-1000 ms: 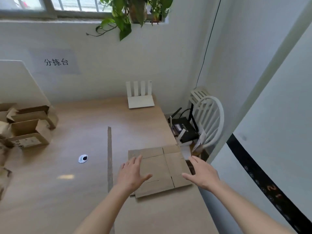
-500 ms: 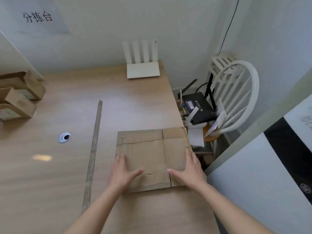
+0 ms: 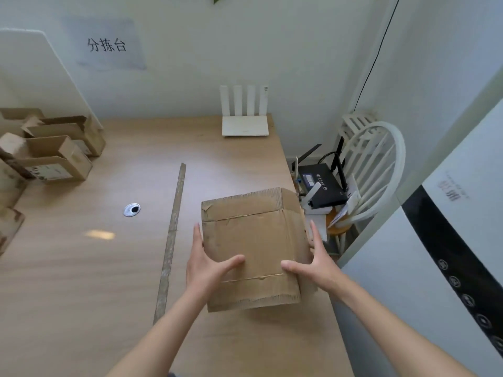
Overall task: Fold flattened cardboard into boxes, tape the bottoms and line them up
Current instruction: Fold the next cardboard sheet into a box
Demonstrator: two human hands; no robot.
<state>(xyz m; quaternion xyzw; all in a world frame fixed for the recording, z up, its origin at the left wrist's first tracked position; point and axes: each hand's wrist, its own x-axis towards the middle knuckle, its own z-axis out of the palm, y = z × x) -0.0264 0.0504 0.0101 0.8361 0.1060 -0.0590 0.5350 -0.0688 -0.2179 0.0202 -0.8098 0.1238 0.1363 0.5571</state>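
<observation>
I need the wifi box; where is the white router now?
In the head view, the white router sits at the table's far right corner against the wall, beyond the cardboard.

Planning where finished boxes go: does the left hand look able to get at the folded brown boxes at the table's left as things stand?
Probably not yet: the left hand is holding the flattened brown cardboard, and the folded brown boxes sit far across bare tabletop.
</observation>
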